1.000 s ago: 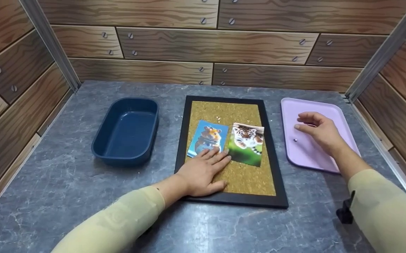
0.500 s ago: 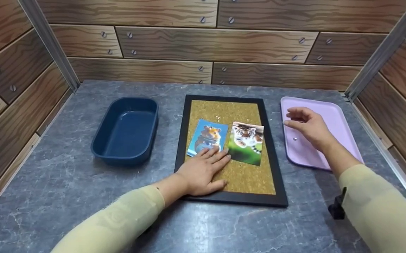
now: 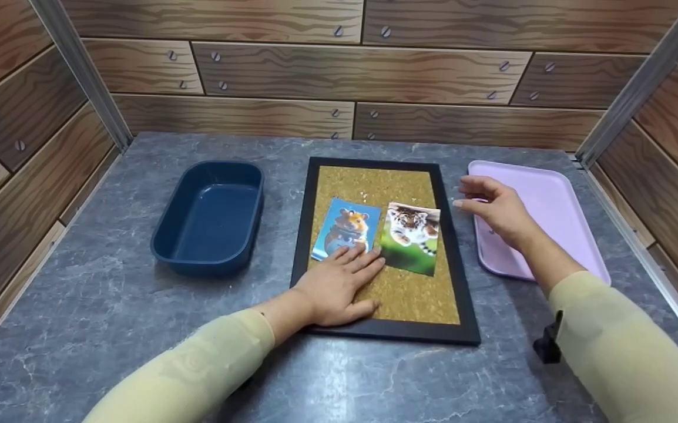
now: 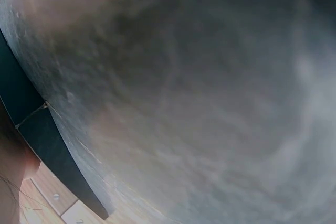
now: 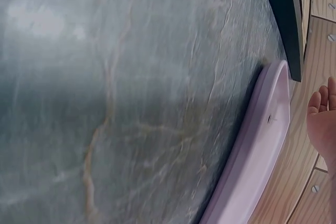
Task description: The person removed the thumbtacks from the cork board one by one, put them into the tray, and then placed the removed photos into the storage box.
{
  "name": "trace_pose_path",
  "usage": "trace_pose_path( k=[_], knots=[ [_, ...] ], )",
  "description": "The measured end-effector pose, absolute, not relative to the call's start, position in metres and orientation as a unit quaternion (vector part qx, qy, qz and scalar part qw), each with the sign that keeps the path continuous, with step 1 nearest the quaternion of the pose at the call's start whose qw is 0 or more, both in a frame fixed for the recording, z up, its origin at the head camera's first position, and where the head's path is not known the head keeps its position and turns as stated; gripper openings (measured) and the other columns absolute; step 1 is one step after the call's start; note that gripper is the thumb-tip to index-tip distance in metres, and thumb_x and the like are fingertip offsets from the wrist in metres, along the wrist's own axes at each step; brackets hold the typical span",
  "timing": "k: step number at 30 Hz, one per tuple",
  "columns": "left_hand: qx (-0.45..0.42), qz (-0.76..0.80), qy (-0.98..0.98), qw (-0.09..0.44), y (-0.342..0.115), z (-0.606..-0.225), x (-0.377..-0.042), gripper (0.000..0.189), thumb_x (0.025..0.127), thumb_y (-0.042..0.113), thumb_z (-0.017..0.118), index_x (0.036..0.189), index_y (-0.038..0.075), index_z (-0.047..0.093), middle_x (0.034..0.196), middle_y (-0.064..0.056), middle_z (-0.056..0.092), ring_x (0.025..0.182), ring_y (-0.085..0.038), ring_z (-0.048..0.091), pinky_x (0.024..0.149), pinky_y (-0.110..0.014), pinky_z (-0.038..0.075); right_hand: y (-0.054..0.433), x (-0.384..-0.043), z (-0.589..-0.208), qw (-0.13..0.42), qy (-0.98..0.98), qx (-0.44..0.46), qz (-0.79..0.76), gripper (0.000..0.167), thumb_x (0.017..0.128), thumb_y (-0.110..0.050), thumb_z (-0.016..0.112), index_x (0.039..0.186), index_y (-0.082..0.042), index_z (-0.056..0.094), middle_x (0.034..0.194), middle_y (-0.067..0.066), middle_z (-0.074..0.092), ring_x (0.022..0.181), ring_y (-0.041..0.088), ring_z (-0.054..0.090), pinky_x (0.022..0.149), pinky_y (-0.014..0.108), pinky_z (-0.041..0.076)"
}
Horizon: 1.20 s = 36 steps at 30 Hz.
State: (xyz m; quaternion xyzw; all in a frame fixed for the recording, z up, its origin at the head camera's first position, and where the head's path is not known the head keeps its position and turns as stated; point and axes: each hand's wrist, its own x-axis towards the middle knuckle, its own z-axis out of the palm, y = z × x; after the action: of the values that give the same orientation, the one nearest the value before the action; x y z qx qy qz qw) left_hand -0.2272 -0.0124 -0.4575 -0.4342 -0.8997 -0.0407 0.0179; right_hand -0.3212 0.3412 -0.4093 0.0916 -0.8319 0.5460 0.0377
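Note:
My left hand [image 3: 339, 288] lies flat on a black-framed cork board [image 3: 421, 302], fingers spread. Its fingertips rest on the lower edge of a hamster picture [image 3: 348, 226]. Right of that picture, a tiger picture [image 3: 410, 235] lies on the cork. My right hand [image 3: 500, 211] hovers between the board and a lilac tray [image 3: 556, 217], thumb and fingers apart, and I see nothing between them. In the right wrist view, part of the right hand [image 5: 321, 121] shows at the edge. A tiny shiny item [image 5: 269, 118] sits in the tray; its kind is unclear.
A deep dark-blue bin [image 3: 210, 223] stands left of the board. Wood-patterned walls [image 3: 362, 76] enclose the grey marbled table [image 3: 110, 282] at the back and sides. The left wrist view is mostly blurred.
My right hand has moved left from above the lilac tray towards the board's right edge. The left hand and both pictures stay where they were.

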Motion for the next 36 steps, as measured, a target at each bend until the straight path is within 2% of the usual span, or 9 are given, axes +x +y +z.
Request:
trace_pose_path(
  k=[4,9,18,23,27,36],
  knots=[
    [-0.434,-0.041,-0.9,0.017,-0.012,-0.457,-0.227,0.077,0.098,0.066,0.025,0.159,0.018,0.018,0.165,-0.003,0.015,0.152,-0.027,0.014,0.123,-0.045,0.016,0.336,-0.324,-0.41,0.036,-0.832,0.091,0.546,0.054,0.085,-0.015,0.077,0.134,-0.003,0.056,0.112,-0.006,0.065,0.106,0.009,0.059,0.085,0.013,0.05],
    [-0.433,-0.042,-0.9,0.014,-0.012,-0.457,-0.227,0.077,0.098,0.066,0.025,0.159,0.018,0.018,0.165,-0.003,0.014,0.152,-0.027,0.013,0.124,-0.045,0.015,0.329,-0.323,-0.409,0.024,-0.82,0.091,0.564,0.056,0.085,-0.01,0.076,0.136,0.0,0.054,0.11,-0.01,0.065,0.109,0.01,0.06,0.085,0.013,0.05],
    [-0.433,-0.043,-0.9,0.014,-0.013,-0.457,-0.227,0.077,0.098,0.065,0.024,0.159,0.018,0.018,0.165,-0.003,0.014,0.153,-0.027,0.013,0.124,-0.045,0.014,0.317,-0.323,-0.412,0.006,-0.819,0.091,0.566,0.057,0.085,-0.009,0.076,0.135,0.003,0.053,0.112,-0.004,0.064,0.109,0.016,0.06,0.084,0.013,0.051],
    [-0.434,-0.045,-0.9,0.017,-0.013,-0.457,-0.226,0.077,0.098,0.065,0.026,0.159,0.018,0.019,0.165,-0.003,0.015,0.152,-0.027,0.014,0.124,-0.045,0.016,0.313,-0.329,-0.421,-0.013,-0.82,0.09,0.566,0.061,0.085,-0.011,0.077,0.139,0.002,0.051,0.124,0.012,0.062,0.119,0.031,0.056,0.086,0.014,0.05],
    [-0.434,-0.046,-0.899,0.016,-0.013,-0.457,-0.226,0.077,0.098,0.065,0.027,0.159,0.018,0.018,0.165,-0.003,0.015,0.152,-0.027,0.014,0.123,-0.045,0.016,0.306,-0.326,-0.417,-0.031,-0.826,0.089,0.555,0.061,0.086,-0.009,0.075,0.14,0.003,0.049,0.134,0.026,0.055,0.126,0.036,0.051,0.087,0.012,0.048],
    [-0.433,-0.042,-0.9,0.009,-0.012,-0.456,-0.227,0.077,0.098,0.065,0.027,0.159,0.019,0.017,0.165,-0.003,0.015,0.153,-0.027,0.012,0.124,-0.045,0.015,0.293,-0.31,-0.403,-0.053,-0.839,0.096,0.532,0.058,0.089,-0.012,0.073,0.14,0.004,0.049,0.137,0.031,0.051,0.125,0.04,0.05,0.086,0.012,0.046]
  ],
)
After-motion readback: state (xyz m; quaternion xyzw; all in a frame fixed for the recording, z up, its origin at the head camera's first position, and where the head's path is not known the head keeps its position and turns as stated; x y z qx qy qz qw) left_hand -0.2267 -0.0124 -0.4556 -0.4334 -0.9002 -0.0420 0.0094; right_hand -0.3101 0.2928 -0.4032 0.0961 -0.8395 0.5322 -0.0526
